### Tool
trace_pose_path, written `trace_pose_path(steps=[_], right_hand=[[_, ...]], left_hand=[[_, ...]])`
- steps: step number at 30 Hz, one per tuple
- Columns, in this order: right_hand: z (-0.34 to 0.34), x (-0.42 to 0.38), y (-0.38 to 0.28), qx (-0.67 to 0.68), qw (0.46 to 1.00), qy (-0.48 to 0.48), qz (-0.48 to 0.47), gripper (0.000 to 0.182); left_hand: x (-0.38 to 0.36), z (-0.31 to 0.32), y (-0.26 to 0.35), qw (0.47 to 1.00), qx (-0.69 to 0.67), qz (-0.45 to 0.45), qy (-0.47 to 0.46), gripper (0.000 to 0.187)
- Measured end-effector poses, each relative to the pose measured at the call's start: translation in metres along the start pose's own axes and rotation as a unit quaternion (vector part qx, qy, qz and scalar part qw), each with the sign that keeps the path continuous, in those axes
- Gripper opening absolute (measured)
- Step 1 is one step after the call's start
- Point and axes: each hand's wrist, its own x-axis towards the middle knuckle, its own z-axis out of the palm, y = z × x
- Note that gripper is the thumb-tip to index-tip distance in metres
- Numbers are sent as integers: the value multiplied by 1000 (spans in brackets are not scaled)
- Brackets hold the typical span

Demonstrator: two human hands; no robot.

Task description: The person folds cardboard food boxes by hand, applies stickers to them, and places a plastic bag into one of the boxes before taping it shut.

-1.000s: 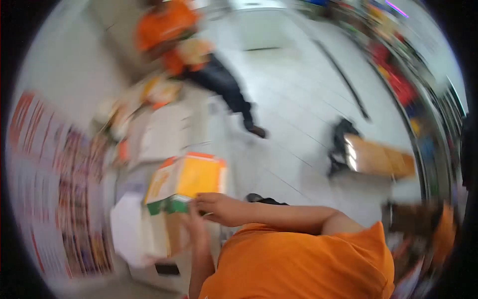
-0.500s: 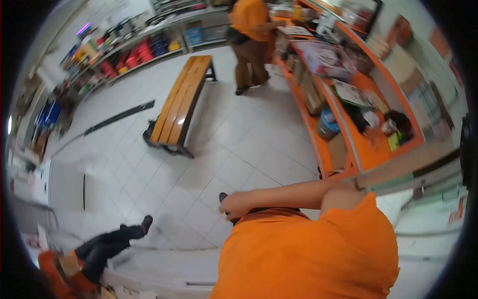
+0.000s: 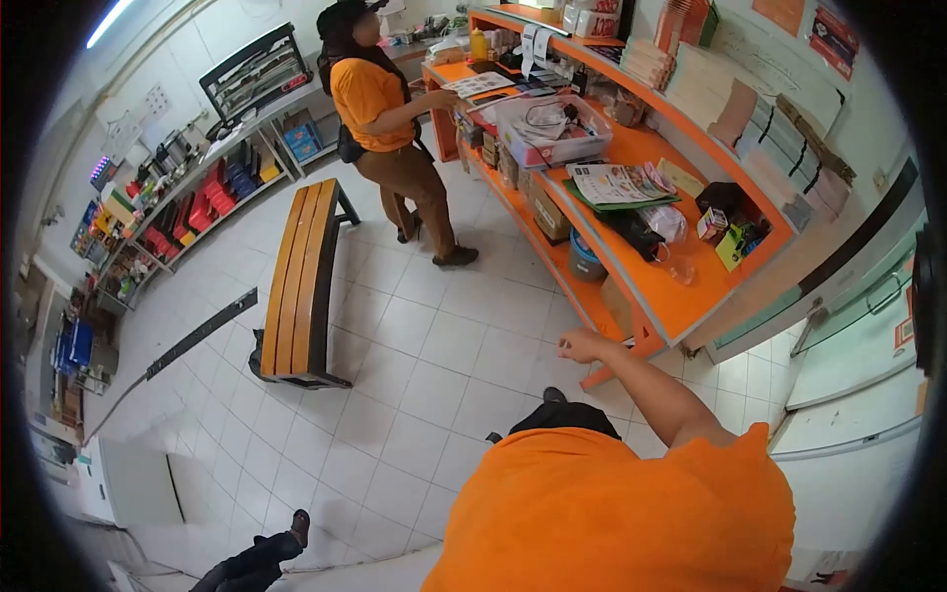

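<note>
Ahead, a co-worker (image 3: 373, 107) stands at the bench (image 3: 705, 298), right of the wooden seat (image 3: 299, 284). Your right hand (image 3: 584, 345) extends forward near the bench, released, fingers loosely bent; your left hand is out of view.

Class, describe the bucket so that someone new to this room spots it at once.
Start at the long orange counter on the right, beyond the person's right hand. Drop to its lower shelf. The bucket stands there beside a brown cardboard box, set apart by its round shape and blue-grey colour.
</note>
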Motion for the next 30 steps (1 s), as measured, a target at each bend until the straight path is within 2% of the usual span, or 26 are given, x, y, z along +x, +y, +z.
trace_pose_path(steps=[1,2,3,4,5,6,7,8,9,10,11,13,15,17,19,21,23,26,28,29,30], right_hand=[[-17,-1,4,63,998,17,23,40],[-34,4,12,124,991,34,45,38],[-45,14,26,128,990,34,45,38],[-54,24,43,163,983,76,40,35],[-66,34,61,197,973,119,36,31],[-80,41,77,204,971,120,41,31],[-94,44,90,141,974,171,41,28],[-107,44,104,75,972,220,43,25],[-114,41,116,84,971,217,54,25],[-119,38,126,44,957,283,48,23],[-125,38,138,2,937,348,38,22],[-130,45,159,47,932,359,31,20],[-145,55,168,91,925,368,17,19],[-169,71,155,170,879,441,-54,15],[-205,118,150,167,828,519,-132,13],[-263,165,138,149,819,534,-149,14],[-319,217,126,115,781,596,-147,10],[-390,300,125,124,812,556,-125,17],[-411,370,136,91,918,384,-42,26],[-418,405,144,93,918,383,-48,26],[-419,437,153,30,950,306,-54,29]], left_hand=[[-2,25,14,996,3,71,-53,82],[-4,17,43,987,-5,131,-91,85],[-34,6,80,962,-204,140,-113,59],[-53,-77,156,897,-393,144,-141,37],[-69,-130,197,851,-430,161,-256,38],[-91,-154,226,808,-440,185,-346,35],[-114,-188,254,797,-411,193,-398,33],[-141,-199,266,776,-432,204,-412,31],[-169,-202,277,755,-449,215,-428,30],[-201,-191,276,728,-485,202,-440,28],[-237,-167,267,701,-522,185,-450,27],[-295,-121,232,655,-488,160,-555,27],[-304,-160,212,652,-365,134,-651,29],[-290,-197,209,645,-300,105,-695,30],[-276,-224,217,645,-268,84,-711,32],[-263,-243,219,650,-255,67,-712,34],[-252,-256,226,655,-248,49,-712,35],[-240,-284,243,665,-239,18,-707,38],[-239,-291,252,668,-226,4,-709,39],[-243,-294,256,667,-218,-10,-713,40],[-244,-296,260,668,-213,-18,-713,41]])
